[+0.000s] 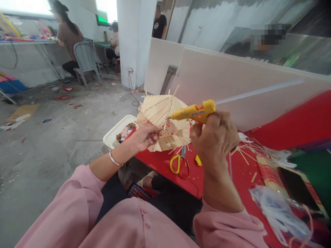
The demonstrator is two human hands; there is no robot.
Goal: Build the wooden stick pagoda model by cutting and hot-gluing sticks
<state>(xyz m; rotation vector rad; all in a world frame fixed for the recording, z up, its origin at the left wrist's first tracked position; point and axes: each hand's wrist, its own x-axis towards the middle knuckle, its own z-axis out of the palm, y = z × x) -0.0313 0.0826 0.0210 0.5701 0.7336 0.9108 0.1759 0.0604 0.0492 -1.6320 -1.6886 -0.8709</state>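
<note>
In my right hand (216,137) is a yellow hot glue gun (193,112), its nozzle pointing left at the model's lower edge. The model (157,106) is built from thin pale wooden sticks set in rows, with a sloped roof-like top. My left hand (146,137) pinches a stick end at that edge, close to the nozzle. More stick-covered panels (170,141) show beneath the top. Scissors (180,163) with yellow and red handles lie below the model on the red table (165,170).
Loose sticks (241,153), a dark phone (297,187) and a clear plastic bag (276,210) lie on the right. A white tray (110,136) stands at the left, and white boards (219,75) rise behind the table. Other people sit farther off near a grey chair (86,58).
</note>
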